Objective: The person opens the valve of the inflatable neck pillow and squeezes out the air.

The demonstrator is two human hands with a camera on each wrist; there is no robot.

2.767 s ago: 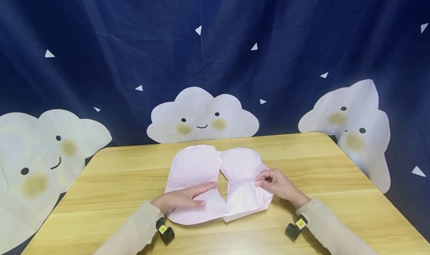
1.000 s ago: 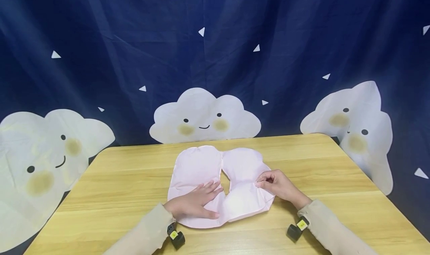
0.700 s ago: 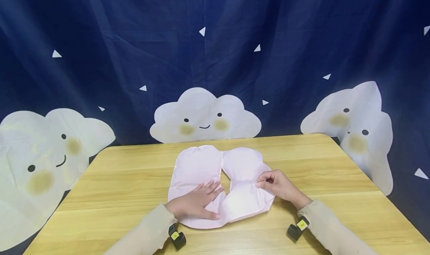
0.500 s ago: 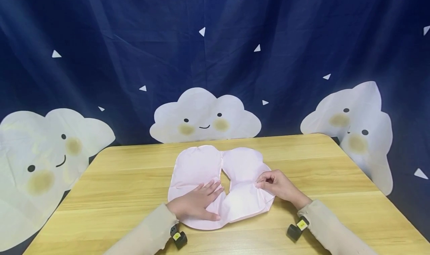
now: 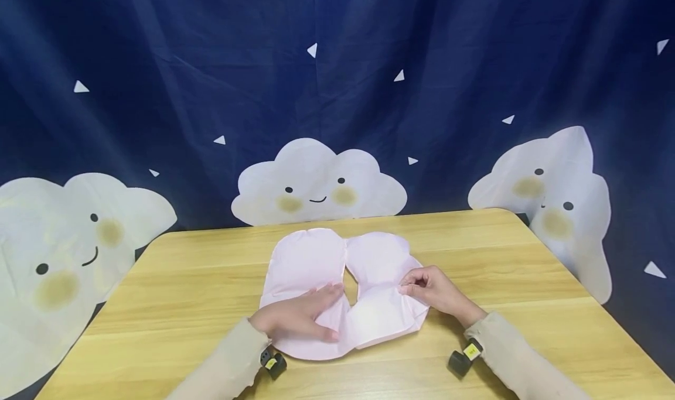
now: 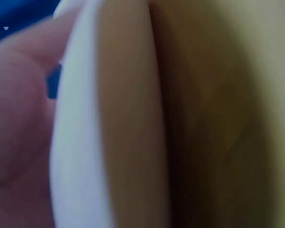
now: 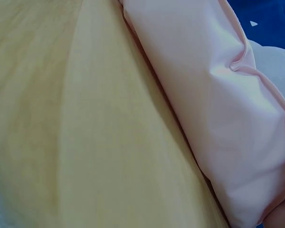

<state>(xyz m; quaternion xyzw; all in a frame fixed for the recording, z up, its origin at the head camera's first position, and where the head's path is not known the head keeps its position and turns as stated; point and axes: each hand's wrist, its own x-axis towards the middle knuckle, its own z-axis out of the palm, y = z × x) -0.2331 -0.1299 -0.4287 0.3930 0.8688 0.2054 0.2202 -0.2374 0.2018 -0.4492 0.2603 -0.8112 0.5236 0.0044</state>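
A pale pink, soft sheet with rounded lobes [image 5: 306, 256] lies on the table, with a narrow opening near its middle through which the wood shows. My left hand [image 5: 296, 316] rests on its left lobe, fingers extended and thumb held apart. At the right edge, my right hand [image 5: 440, 293] pinches the sheet between thumb and fingers. In the left wrist view the near edge of the sheet [image 6: 78, 142] curves up beside the palm, blurred. Puckers and a seam mark the pink sheet [image 7: 204, 95] in the right wrist view, where only a sliver of the hand shows.
The wooden table [image 5: 200, 277] extends on all sides of the sheet. Behind it hangs a dark blue curtain [image 5: 263, 84] with smiling clouds and small white triangles. Each wrist carries a small black camera, the left wrist camera [image 5: 274, 365] and the right wrist camera [image 5: 461, 362].
My left hand moved inward over the left lobe and spread its fingers, which now lie closer together. The sheet's halves now meet more evenly at the near edge. The right hand kept its pinch.
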